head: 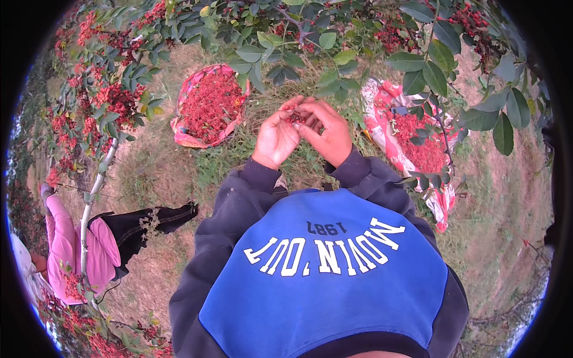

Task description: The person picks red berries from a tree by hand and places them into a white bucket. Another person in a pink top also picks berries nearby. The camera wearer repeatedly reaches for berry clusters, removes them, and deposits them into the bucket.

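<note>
My left hand [278,136] is turned palm up, cupped under a small cluster of red berries [295,117]. From the right, my right hand [329,129] curls over the same cluster, its thumb and fingers closed on the berries. Both hands meet in front of my chest, with dark sleeves at the wrists. Left of them on the grass lies a pink cloth-lined container [184,134] heaped with picked red berries [209,105]. To the right lies a red and white cloth [386,139] bearing more red berries [423,143], with a small dark flat object on it.
Leafy branches [436,76] with thorns hang over the top and right. At the left stand a pale branch [89,201] and berry clusters [117,99]. A person in pink [62,237] is beyond it, near the left edge. Grass and dry soil cover the ground.
</note>
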Available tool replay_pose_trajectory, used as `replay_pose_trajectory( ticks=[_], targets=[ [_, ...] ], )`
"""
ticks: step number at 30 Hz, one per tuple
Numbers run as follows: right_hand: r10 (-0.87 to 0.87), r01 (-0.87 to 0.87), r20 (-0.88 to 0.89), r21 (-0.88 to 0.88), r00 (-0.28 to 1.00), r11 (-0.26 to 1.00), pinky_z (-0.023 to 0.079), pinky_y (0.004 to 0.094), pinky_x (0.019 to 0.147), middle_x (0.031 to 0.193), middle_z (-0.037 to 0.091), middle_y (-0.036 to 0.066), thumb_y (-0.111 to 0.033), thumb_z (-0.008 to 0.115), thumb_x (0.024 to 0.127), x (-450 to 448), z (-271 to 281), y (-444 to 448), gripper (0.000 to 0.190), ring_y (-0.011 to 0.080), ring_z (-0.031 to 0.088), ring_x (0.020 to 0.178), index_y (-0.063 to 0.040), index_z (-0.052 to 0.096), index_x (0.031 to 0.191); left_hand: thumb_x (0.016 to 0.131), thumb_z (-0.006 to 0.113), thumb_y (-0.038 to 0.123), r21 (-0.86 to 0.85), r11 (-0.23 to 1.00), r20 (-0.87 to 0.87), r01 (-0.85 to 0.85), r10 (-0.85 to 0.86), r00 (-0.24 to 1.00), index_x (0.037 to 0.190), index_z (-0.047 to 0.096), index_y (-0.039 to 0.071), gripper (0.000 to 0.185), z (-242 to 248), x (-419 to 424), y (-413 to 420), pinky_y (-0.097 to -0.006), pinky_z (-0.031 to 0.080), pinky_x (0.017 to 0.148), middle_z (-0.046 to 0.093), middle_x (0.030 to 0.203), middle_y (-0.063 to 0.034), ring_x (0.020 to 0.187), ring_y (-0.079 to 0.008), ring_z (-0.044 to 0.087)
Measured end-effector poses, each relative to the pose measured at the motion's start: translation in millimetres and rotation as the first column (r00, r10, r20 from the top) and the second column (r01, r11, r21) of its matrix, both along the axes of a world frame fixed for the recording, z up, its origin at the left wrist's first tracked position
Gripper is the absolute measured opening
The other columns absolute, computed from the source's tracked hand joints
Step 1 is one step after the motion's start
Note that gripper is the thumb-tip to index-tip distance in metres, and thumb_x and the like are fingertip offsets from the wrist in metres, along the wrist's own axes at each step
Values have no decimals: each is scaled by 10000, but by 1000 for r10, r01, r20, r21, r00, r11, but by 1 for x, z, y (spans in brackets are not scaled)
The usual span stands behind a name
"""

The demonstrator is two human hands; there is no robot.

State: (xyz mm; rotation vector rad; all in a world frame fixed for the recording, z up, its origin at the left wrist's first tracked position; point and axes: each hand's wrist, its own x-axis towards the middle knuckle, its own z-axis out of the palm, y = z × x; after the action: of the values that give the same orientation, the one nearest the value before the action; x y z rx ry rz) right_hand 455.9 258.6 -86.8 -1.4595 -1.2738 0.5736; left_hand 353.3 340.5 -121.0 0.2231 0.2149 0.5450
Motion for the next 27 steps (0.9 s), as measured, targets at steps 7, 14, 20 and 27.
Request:
replay_pose_trajectory(
  ticks=[7,14,20,27],
  targets=[
    [-44,41,116,32,992,999,451,258,588,816,529,63,1,571,660,9,0,2,258,181,560,666,-50,539,911,811,380,117,-117,992,20,37,-35,999,1184,339,-41,407,7,7,-14,-310,359,889,446,1125,-134,1046,-212,439],
    [-34,-53,-560,-138,828,989,462,212,549,844,555,52,15,499,759,19,-22,-8,152,98,553,672,21,519,909,857,357,206,58,994,-71,97,-92,993,1204,335,-12,410,5,12,-18,-325,379,841,474,1083,-107,983,-193,468],
    [45,-69,-699,-6,713,998,446,193,524,785,548,47,-4,503,782,22,-23,-16,169,77,528,653,25,498,948,866,354,211,48,990,-9,134,-134,991,1166,377,11,361,3,16,-19,-326,391,792,481,1066,-95,943,-183,474],
    [-32,-46,-590,-116,807,992,399,171,451,767,548,29,-62,519,803,21,-19,-17,176,54,504,593,16,499,960,855,371,191,90,992,-145,90,-77,986,1129,419,11,332,18,17,-34,-297,411,672,515,947,-53,786,-152,482]
  ],
)
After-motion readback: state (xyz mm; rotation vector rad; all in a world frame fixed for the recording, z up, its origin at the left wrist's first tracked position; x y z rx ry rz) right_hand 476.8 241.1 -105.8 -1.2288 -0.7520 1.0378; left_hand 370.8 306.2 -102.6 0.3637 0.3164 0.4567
